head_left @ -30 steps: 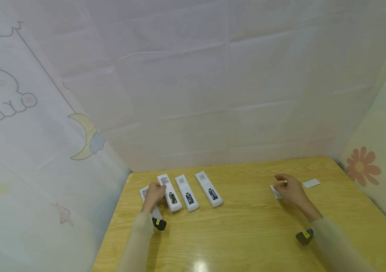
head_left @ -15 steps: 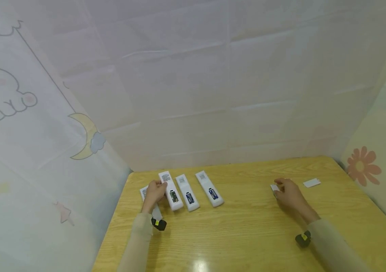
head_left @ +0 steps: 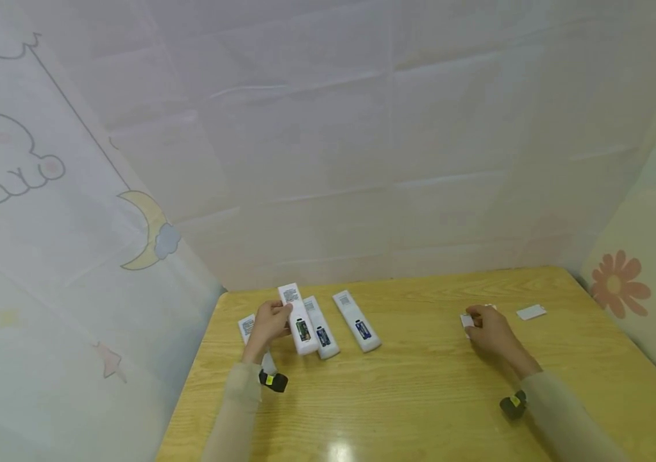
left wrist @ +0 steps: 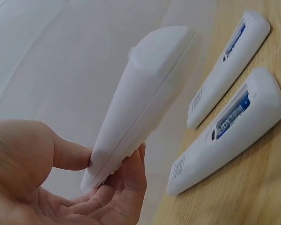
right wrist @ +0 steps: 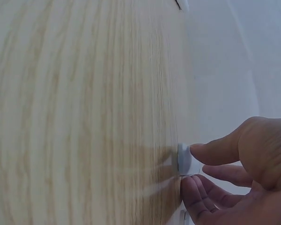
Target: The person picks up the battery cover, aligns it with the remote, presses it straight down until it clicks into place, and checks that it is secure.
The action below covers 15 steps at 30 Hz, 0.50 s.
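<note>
My left hand (head_left: pixel 269 326) holds a white remote (head_left: pixel 299 324) (left wrist: pixel 136 98) near its narrow end, thumb on one side and fingers beneath. The remote is raised off the table, its open battery compartment showing batteries in the head view. At the right, my right hand (head_left: pixel 492 333) (right wrist: pixel 253 173) pinches a small white cover (head_left: pixel 467 323) (right wrist: pixel 186 161) between thumb and fingers, close to the wooden surface. Another white piece peeks out behind that hand.
Two white remotes (head_left: pixel 323 333) (head_left: pixel 358 322) with blue batteries lie right of the held one. A further remote (head_left: pixel 247 325) lies partly under my left arm. One white cover (head_left: pixel 531 312) rests on the table (head_left: pixel 408 398) at the right.
My left hand has lifted the remote and moved it rightward, so it partly overlaps the neighbouring one in view. The right hand has closed its fingers on the small cover.
</note>
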Motion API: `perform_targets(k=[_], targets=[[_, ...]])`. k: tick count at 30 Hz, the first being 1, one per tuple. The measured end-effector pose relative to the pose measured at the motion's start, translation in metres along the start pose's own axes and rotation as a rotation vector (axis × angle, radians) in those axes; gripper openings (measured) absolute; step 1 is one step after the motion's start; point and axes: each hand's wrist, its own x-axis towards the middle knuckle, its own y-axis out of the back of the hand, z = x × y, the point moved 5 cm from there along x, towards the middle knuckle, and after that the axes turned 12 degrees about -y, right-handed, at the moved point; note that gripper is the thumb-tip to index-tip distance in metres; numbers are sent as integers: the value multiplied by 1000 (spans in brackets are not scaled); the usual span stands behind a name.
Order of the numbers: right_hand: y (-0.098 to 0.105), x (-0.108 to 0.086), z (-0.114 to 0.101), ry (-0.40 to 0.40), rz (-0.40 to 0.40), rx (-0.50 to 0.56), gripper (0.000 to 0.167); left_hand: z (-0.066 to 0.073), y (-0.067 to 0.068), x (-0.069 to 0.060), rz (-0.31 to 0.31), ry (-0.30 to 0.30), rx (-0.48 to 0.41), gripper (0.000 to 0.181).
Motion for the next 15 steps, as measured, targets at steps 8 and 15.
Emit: perform_targets(k=[8, 15], targets=[[-1, 2, 4, -13, 16, -6, 48, 1, -12, -1, -12, 16, -45, 54], [1, 6, 12, -35, 9, -3, 46, 3, -22, -5, -76, -12, -91, 55]])
